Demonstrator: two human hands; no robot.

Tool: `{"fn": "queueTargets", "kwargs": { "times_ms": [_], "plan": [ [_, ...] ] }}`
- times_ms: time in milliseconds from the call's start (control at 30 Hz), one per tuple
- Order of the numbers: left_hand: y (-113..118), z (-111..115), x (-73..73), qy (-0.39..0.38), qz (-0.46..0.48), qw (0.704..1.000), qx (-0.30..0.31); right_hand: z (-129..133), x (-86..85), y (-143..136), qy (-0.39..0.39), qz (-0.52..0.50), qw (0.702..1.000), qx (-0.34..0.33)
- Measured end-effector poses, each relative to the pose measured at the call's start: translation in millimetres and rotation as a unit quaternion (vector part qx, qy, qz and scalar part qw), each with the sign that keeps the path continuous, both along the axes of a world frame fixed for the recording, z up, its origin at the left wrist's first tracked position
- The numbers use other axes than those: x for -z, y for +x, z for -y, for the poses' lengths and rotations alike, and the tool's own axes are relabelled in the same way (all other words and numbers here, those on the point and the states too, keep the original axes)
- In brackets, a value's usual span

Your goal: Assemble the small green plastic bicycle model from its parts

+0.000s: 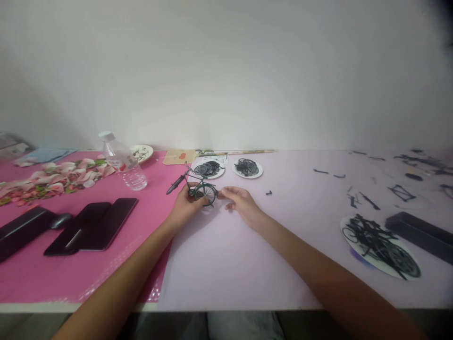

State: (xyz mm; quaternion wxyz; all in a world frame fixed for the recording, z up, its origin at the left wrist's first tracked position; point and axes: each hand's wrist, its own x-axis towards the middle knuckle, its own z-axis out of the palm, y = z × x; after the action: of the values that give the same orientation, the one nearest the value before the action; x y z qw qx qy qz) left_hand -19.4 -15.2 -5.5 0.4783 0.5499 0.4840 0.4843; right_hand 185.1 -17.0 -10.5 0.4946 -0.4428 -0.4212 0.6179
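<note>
A small black model bicycle (206, 191) is held above the table, its rear wheel toward the right and its front end toward the left. My left hand (187, 204) is closed on it from below, with the thumb against the spoked rear wheel. Close to that wheel's rear edge, my right hand (239, 200) has thumb and forefinger pinched together. Whatever lies between those fingertips is too small to make out. A tiny black part (269, 192) lies on the pale sheet, right of my right hand.
White plates with black parts (260, 174) stand behind the hands and at the right (345, 225). Loose black pieces (370, 200) and a dark case (421, 233) lie right. Leftward are a water bottle (123, 165), phones (106, 224) and artificial petals (63, 177).
</note>
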Motion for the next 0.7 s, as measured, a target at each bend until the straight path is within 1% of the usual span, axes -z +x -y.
{"fn": "queueTargets", "kwargs": {
  "times_ms": [333, 533, 700],
  "plan": [
    [0.8, 0.3, -0.8, -0.006, -0.004, 1.0, -0.007, 0.2, 2.0, -0.6, 0.004, 0.004, 1.0, 0.01],
    [-0.5, -1.7, 2.8, 0.006, -0.01, 1.0, -0.004, -2.6, 8.3, -1.4, 0.022, 0.011, 1.0, 0.02],
    [-0.6, -1.5, 2.8, 0.003, -0.017, 1.0, -0.006, -1.2, 7.7, -1.8, 0.041, 0.027, 0.998, 0.025]
  ]
}}
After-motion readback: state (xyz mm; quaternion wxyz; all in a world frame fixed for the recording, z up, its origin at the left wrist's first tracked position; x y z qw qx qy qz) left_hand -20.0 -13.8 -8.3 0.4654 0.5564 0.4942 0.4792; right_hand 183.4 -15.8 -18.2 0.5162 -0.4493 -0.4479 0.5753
